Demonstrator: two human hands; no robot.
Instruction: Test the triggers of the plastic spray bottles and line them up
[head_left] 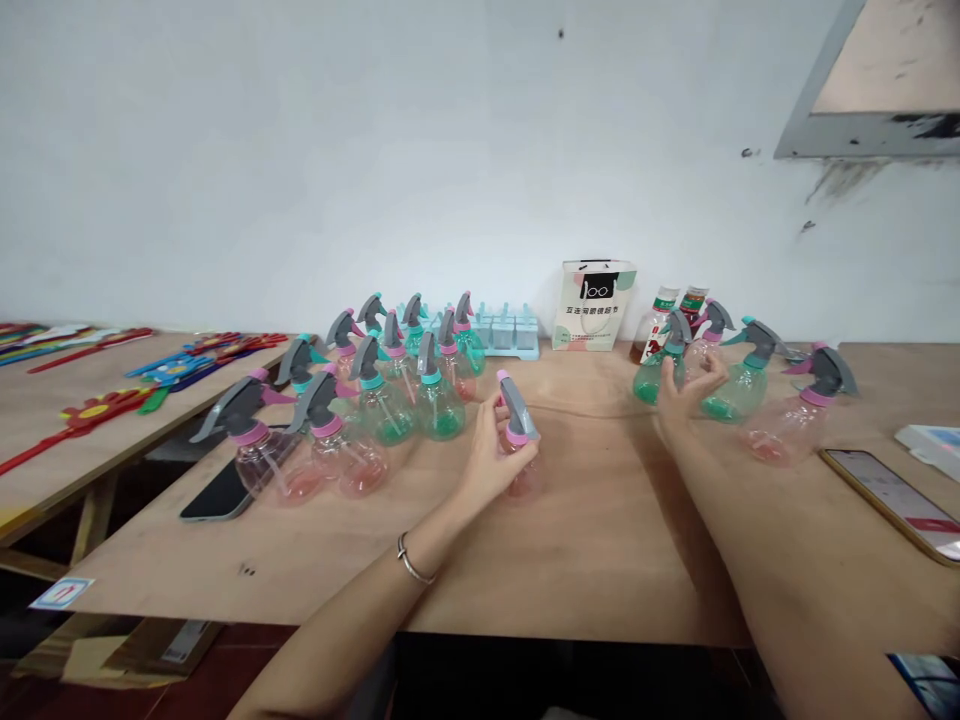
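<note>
My left hand (pixel 491 450) is wrapped round the neck of a pink spray bottle (pixel 521 482) with a grey trigger head, at the middle of the table. A silver bracelet circles that wrist. On the right, my right hand (pixel 686 390) has its thumb and fingers apart, among several spray bottles. Just left of it and partly behind it stands a green spray bottle (pixel 646 382); whether they touch I cannot tell. To its right are another green spray bottle (pixel 739 388) and a pink spray bottle (pixel 784 430). A further pink one behind is mostly hidden.
Several pink and green spray bottles (pixel 390 410) crowd the left side, beside a dark phone (pixel 217 495). Behind are a pale blue rack (pixel 514 335), a paper bag (pixel 596 308) and two labelled drink bottles (pixel 656 325). Another phone (pixel 896 500) lies right. Colourful crafts (pixel 105 408) cover the neighbouring table.
</note>
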